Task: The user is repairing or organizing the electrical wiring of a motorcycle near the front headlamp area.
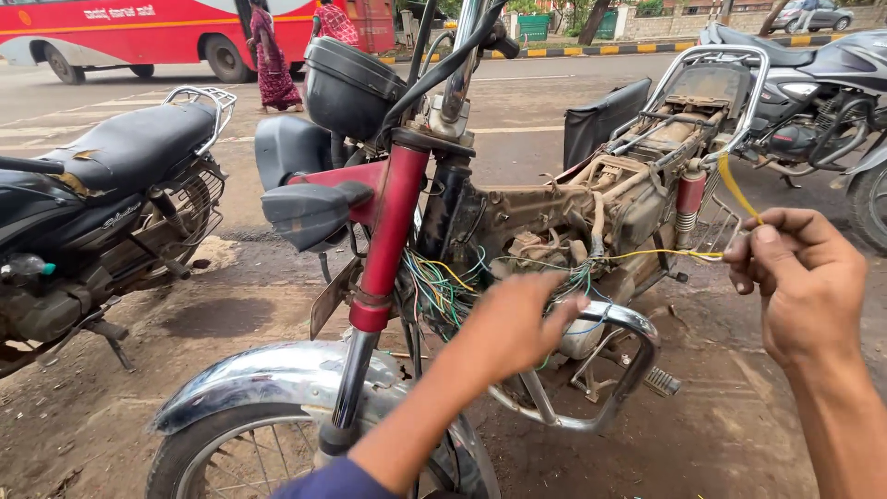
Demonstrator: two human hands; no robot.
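A big red motorbike with its seat and tank taken off (554, 212) is standing on the brown dirt ground (231, 314). Its shiny curved metal front mudguard (268, 379) is sitting over the front wheel. A messy bunch of green, yellow and blue wires (443, 286) is hanging by the red fork (right in the middle of the bike). The left hand (513, 323) is reaching into that bunch, fingers bent, and I cannot tell if they are pinching a wire. The right hand (804, 282) is squeezing a long thin yellow wire (665, 253) between thumb and fingers, and the wire is stretching from the bunch across to that hand.
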